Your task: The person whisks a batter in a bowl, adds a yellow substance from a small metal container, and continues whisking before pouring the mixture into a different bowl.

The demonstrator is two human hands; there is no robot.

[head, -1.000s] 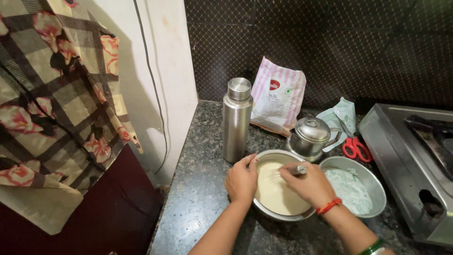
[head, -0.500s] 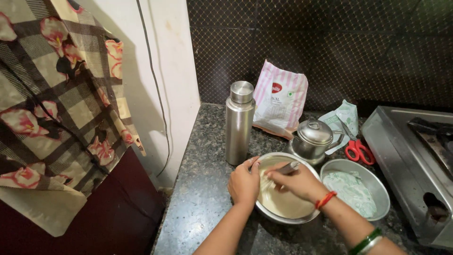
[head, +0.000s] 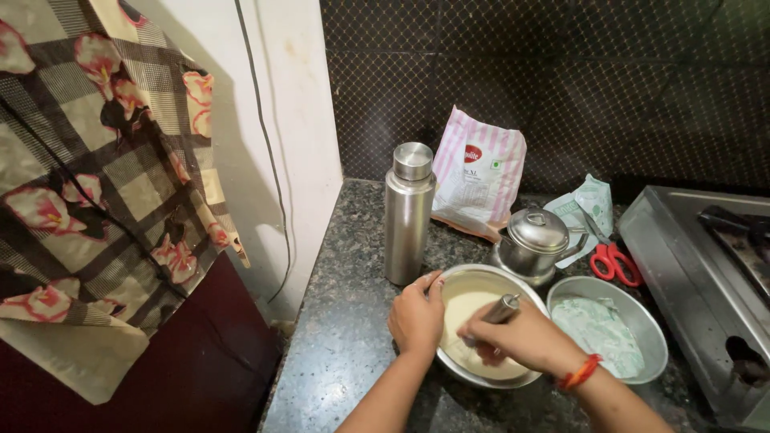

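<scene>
Gripping one steel bowl of batter, the left hand clasps its rim; the right hand closes around one steel utensil. Two bowls total, second bowl alongside.

Head view, indoor artificial light, moderately dim, falling from above and slightly from the right. The white wall on the left is the brightest surface and carries a soft shadow of the hanging patterned cloth. The far tiled backsplash is dark, with detail lost at upper right. Highlights glint on the steel bottle and the small lidded pot. Focus is fair throughout; wide-angle bending shows at the edges. The near left corner falls into shadow.
</scene>
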